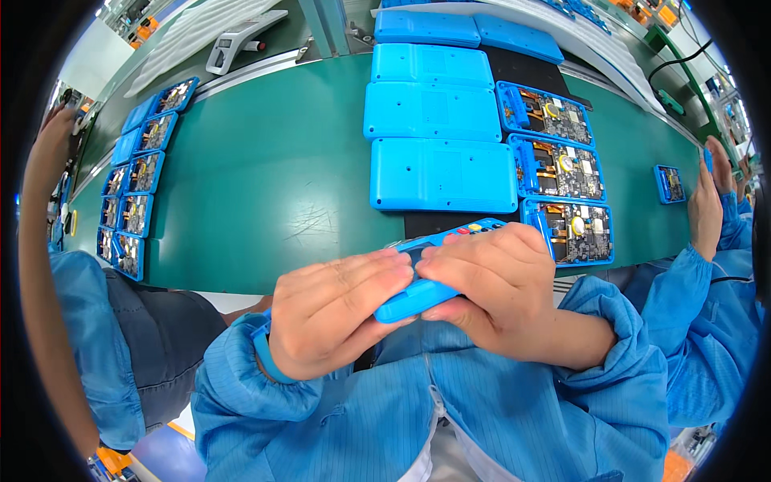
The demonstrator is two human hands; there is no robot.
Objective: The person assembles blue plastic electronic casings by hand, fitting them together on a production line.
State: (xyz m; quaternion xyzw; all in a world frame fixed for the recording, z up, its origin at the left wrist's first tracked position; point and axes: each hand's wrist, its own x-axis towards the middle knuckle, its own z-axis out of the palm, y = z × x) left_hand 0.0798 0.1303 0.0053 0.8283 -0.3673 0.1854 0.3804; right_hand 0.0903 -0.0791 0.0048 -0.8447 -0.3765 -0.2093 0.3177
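Close to my chest, a blue handheld device (424, 299) with a dark screen and small coloured keys is gripped between both hands, tilted. My left hand (333, 309) is closed on its left side, fingers laid over the edge. On the other side my right hand (502, 285) is closed too, with the thumb underneath and fingers across the front. Beyond my hands lie closed blue casings (442, 174), flat in a column. Just right of them is a column of open blue housings (567, 231) showing circuit boards, orange ribbon cables and round yellow-rimmed parts.
More open housings (133, 213) stand in rows on the left of the green table (257, 161). A grey-white handheld tool (241, 42) lies past the far rail. At right, a co-worker's hands (708, 193) are near a single open housing (669, 184); another person's arm (48, 241) is at far left.
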